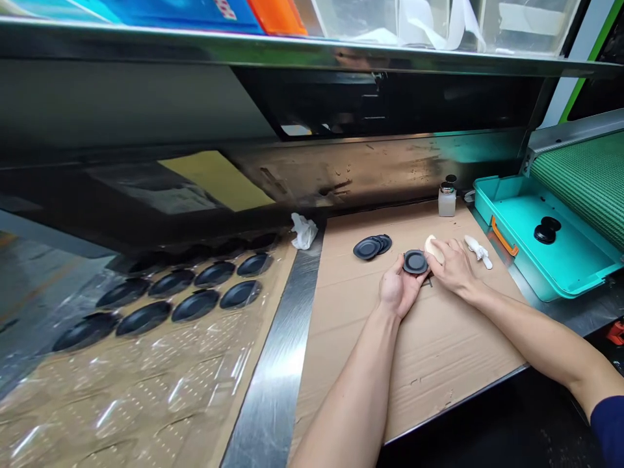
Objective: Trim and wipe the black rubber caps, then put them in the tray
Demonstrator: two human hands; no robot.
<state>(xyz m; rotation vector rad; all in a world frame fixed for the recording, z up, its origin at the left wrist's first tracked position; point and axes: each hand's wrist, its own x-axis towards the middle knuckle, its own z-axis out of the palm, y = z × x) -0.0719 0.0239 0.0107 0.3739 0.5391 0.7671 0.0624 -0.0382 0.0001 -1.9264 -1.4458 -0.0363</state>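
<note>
My left hand (400, 290) holds a round black plastic part (415, 262) with a raised ring, its face turned up. Just to its right, my right hand (452, 265) is closed on a cream-coloured pad (433, 248), perhaps a sponge or folded cloth, held close to the part's edge. Whether pad and part touch I cannot tell. Several more black round parts (368, 247) lie overlapping on the cardboard sheet (361, 325) to the left of my hands. A crumpled white cloth or tissue (478, 252) rests right of my right hand.
A clear plastic tray (195, 377) at left has rows of black round parts (195, 305). At the back stands a small bottle (446, 201). On the right is a teal bin (575, 260) with two black pieces inside, beside a green conveyor belt (585, 169). A metal shelf (312, 52) hangs above.
</note>
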